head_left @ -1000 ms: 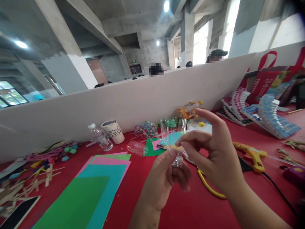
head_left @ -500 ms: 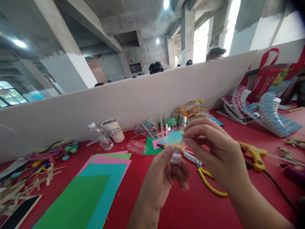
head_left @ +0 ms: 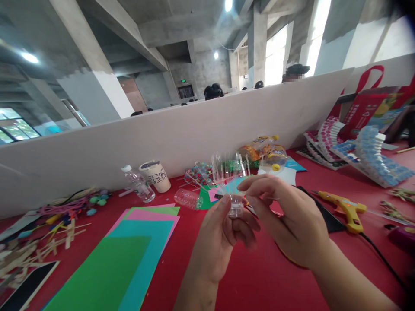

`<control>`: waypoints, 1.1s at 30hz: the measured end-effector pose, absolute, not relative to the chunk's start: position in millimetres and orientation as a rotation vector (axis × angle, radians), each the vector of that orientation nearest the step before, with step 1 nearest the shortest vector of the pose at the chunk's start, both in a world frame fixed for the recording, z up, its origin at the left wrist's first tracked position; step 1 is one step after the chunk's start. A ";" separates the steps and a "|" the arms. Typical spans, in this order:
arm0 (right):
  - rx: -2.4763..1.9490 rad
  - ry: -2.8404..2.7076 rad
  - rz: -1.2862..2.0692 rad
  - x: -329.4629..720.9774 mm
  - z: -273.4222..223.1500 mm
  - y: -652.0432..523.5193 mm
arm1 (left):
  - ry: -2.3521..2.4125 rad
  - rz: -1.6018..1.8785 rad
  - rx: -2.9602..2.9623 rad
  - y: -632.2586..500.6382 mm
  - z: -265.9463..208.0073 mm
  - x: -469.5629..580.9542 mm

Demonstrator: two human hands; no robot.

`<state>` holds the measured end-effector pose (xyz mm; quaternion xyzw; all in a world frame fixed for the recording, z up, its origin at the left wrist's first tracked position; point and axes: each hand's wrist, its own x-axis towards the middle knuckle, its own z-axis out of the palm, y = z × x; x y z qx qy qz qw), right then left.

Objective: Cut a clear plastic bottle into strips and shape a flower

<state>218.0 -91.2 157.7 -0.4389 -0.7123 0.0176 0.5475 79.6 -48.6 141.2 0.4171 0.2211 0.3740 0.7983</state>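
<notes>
In front of me is a cut piece of clear plastic bottle [head_left: 236, 210], its upper part slit into thin strips that fan upward. My left hand [head_left: 215, 235] is closed around its lower end, with the thumb against the near side. My right hand [head_left: 292, 216] is at its right side, thumb and fingers pinched together at the base of the strips, apparently on one strip. The scissors [head_left: 292, 258] lie behind my right hand, mostly hidden, with a bit of the yellow handle showing.
Coloured paper sheets [head_left: 129, 259] lie left. A yellow glue gun [head_left: 348, 209] with a cord is at right. Along the white partition [head_left: 181, 138] stand a water bottle [head_left: 139, 185], a cup [head_left: 157, 177] and drink bottles [head_left: 259, 149]. Craft sticks [head_left: 48, 248] lie far left.
My right hand has moved slightly down and left, from higher on the strips to near their base. It now covers more of the scissors. My left hand keeps its hold.
</notes>
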 end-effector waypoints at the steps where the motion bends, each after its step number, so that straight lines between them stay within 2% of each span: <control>1: -1.037 -1.698 0.061 217.7 157.7 -91.1 | 0.480 0.820 0.915 -48.4 141.0 79.1; 5: -1.054 -1.714 0.151 217.0 155.8 -87.6 | 0.492 0.894 1.022 -47.6 140.2 78.9; 19: -1.118 -1.719 -0.028 207.1 143.5 -75.3 | 0.557 0.932 1.073 -41.4 134.8 82.7; 22: -1.181 -1.659 0.048 208.1 144.0 -75.4 | 0.579 0.953 1.084 -41.3 133.9 83.1; 27: -1.185 -1.485 0.373 212.3 151.2 -78.1 | 0.597 0.957 1.206 -41.4 136.6 80.1; 33: -1.195 -1.537 0.272 210.5 154.1 -81.5 | 0.599 0.925 1.146 -39.3 141.4 79.0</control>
